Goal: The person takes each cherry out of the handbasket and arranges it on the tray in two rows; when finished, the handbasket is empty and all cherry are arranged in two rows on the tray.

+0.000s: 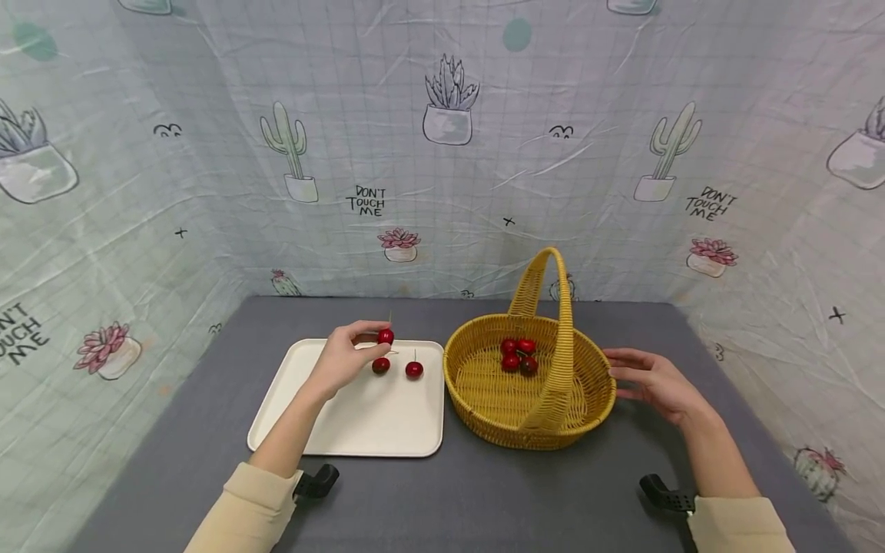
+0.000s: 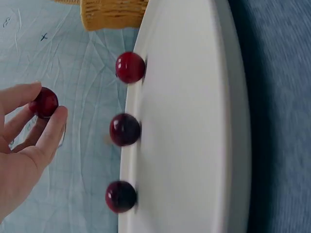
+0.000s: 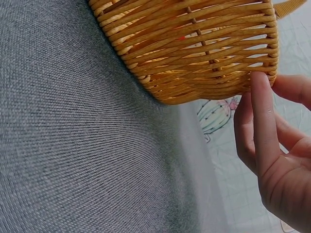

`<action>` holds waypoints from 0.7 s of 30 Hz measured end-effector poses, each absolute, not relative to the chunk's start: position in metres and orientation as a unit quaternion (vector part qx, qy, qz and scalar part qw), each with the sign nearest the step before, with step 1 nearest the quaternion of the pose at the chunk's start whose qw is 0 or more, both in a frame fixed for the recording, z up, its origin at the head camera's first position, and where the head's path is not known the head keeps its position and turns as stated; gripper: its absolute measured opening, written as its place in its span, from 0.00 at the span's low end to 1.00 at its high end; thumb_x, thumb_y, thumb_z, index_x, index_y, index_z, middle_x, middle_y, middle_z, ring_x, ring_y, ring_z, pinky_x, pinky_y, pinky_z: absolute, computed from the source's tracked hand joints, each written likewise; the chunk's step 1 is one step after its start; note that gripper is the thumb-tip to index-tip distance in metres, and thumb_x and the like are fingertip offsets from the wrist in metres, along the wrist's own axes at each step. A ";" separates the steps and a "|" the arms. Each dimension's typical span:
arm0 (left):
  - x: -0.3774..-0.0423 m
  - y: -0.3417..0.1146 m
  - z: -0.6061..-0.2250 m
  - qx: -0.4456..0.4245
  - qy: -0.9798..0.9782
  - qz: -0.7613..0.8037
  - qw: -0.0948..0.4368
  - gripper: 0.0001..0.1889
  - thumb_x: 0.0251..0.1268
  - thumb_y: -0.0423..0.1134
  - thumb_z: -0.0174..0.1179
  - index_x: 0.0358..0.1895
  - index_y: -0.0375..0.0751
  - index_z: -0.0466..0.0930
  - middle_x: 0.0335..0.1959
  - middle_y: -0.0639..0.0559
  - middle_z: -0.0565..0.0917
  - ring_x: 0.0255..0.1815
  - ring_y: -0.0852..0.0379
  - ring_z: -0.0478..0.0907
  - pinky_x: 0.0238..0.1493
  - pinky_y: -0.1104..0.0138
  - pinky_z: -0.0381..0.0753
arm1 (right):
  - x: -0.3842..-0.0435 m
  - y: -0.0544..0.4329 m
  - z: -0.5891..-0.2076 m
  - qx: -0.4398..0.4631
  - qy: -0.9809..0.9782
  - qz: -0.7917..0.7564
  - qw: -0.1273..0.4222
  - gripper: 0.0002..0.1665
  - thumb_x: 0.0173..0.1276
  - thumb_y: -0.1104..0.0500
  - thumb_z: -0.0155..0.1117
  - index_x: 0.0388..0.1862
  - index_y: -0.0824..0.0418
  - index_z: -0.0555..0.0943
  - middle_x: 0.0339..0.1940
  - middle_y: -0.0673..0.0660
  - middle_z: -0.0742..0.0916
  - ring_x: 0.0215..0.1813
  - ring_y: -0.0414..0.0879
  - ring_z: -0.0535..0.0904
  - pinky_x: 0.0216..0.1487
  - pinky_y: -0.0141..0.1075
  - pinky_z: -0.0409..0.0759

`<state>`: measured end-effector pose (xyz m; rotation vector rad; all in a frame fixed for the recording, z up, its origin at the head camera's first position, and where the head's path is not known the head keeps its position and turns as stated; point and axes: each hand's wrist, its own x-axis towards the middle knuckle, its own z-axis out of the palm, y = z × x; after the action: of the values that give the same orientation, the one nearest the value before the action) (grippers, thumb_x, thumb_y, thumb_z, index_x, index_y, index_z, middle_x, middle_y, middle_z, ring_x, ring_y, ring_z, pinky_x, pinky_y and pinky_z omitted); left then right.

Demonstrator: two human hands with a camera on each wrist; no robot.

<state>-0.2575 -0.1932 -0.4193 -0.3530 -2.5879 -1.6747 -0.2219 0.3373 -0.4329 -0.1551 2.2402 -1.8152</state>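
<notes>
Four cherries point(image 1: 510, 362) are lying clustered toward twelve o'clock inside the yellow wicker basket point(image 1: 477, 424), which is sitting at three o'clock from the white tray point(image 1: 373, 432). One more cherry point(image 1: 386, 336) is hanging near the tray's one o'clock edge, the person's left hand point(image 1: 343, 357) pinching it between thumb and fingers. Three other cherries point(image 2: 130, 67) are resting on the tray; from the head view only two are showing plainly. At the basket's three o'clock, the right hand point(image 1: 658, 385) is touching its side, the fingers reaching loosely apart rather than clamping. I'm judging the work about halfway: four are lying in the basket, one is waiting in the fingers, three are sitting on the tray.
</notes>
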 end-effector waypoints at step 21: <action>-0.252 -0.267 -0.434 -0.064 -0.875 -0.479 0.013 0.23 0.68 0.34 0.70 0.65 0.35 0.80 0.57 0.39 0.83 0.61 0.39 0.78 0.55 0.50 0.78 | -0.222 0.336 -0.433 -0.051 0.770 -0.624 0.127 0.37 0.80 0.58 0.61 0.78 0.74 0.60 0.69 0.62 0.76 0.55 0.37 0.82 0.52 0.43 0.84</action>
<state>-0.2519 -0.2671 -0.4336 -0.1982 -2.7265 -1.4927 -0.2219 0.3365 -0.4327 -0.1494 2.2404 -1.8160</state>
